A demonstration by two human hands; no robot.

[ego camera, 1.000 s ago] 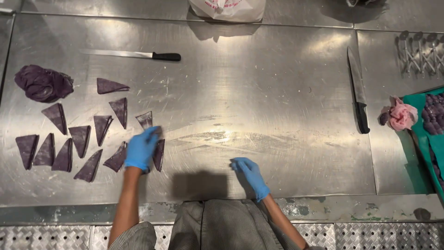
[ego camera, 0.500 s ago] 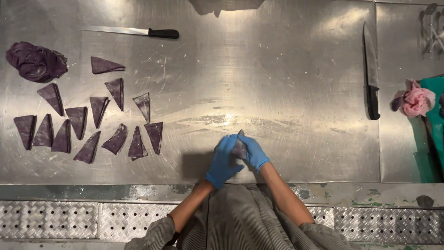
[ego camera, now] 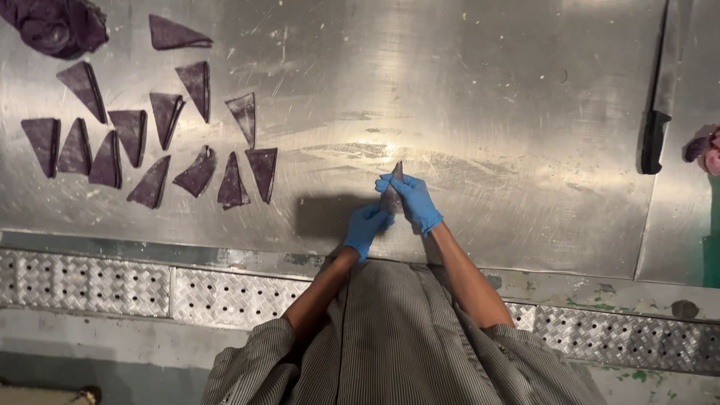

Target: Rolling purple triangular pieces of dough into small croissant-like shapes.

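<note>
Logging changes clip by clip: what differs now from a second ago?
The left hand left the row of purple triangles and joined the right hand at the counter's near edge; both now hold one purple piece. The triangles, dough lump and knife stayed put.

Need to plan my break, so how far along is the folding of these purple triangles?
Done: over a dozen purple triangles lie on the steel table. In hand: left hand and right hand hold one purple piece. Left: a purple dough lump.
</note>
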